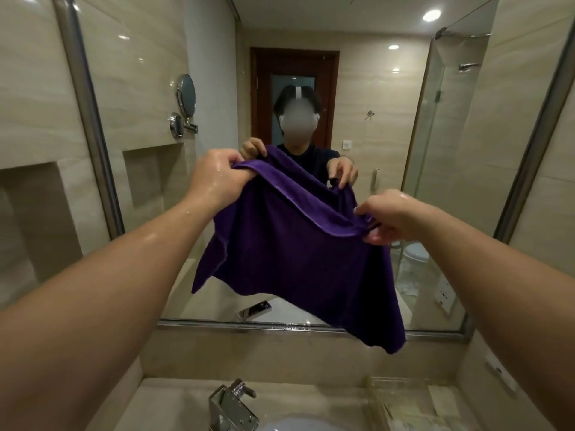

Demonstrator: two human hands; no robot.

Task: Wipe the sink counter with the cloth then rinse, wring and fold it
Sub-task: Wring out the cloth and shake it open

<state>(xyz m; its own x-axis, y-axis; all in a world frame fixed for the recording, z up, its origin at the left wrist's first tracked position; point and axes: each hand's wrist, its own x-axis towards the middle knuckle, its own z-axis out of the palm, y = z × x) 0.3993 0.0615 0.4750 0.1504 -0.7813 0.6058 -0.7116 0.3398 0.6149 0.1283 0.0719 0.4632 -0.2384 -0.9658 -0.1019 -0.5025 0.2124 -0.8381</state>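
A dark purple cloth (295,259) hangs spread out in the air in front of the mirror, above the sink. My left hand (217,178) pinches its upper left corner, higher up. My right hand (395,217) grips the upper right corner, a little lower. The top edge sags between the two hands and the lower corners dangle free. Both hands and forearms look wet. The beige stone sink counter (326,399) lies below, with the white basin (298,424) at the bottom edge of the view.
A chrome faucet (231,405) stands behind the basin. A clear tray (401,402) sits on the counter at the right. A large wall mirror (311,88) faces me, showing a person holding the cloth. A round shaving mirror (186,91) is mounted left.
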